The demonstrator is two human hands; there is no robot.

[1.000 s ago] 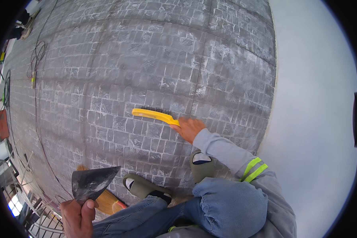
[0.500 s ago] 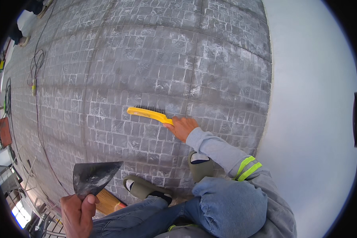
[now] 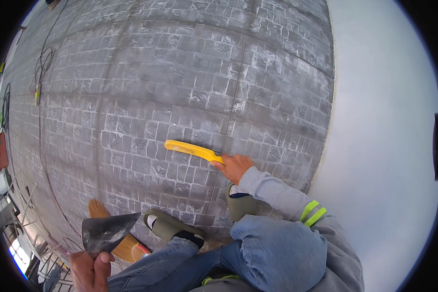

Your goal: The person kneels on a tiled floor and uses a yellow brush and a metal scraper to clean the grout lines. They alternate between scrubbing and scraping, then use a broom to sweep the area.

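My right hand grips the handle of a yellow brush whose head lies flat against the grey stone-tile floor, just ahead of my right olive slipper. My left hand, at the lower left, holds a dark metal trowel with its wide blade pointing up and right. My left olive slipper stands on the tiles beside the trowel. Both knees in blue jeans are bent below.
A straw broom with a red collar lies on the tiles behind the trowel. A smooth pale grey wall borders the tiles on the right. A cable trails along the far left, near scaffolding and clutter at the left edge.
The yellow brush and my right hand have slid slightly toward me and left across the tiles. My left hand keeps hold of the trowel, which sits lower in view.
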